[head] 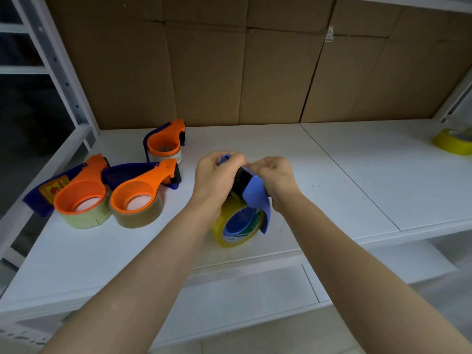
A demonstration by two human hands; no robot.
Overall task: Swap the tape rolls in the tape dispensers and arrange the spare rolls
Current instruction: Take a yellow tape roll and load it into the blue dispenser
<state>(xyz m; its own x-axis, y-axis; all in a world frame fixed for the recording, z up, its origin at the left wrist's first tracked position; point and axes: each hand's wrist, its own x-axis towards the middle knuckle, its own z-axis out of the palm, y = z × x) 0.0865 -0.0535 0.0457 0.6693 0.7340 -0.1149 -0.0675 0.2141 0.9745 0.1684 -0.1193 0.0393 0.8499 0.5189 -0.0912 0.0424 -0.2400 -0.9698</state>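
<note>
A blue tape dispenser (255, 195) with a yellow tape roll (224, 226) mounted on it is held above the white shelf (332, 175) at centre. My left hand (217, 177) grips its far end and my right hand (275, 180) grips its black cutter head from the right. Three orange dispensers lie to the left: one with a pale roll (81, 198), one with a brownish roll (139, 195), and one further back (164, 144). A spare yellow roll (452, 141) lies at the far right.
Brown cardboard (242, 67) lines the back of the shelf. White metal uprights (53, 62) stand at the left. A lower shelf (255, 297) shows beneath the front edge.
</note>
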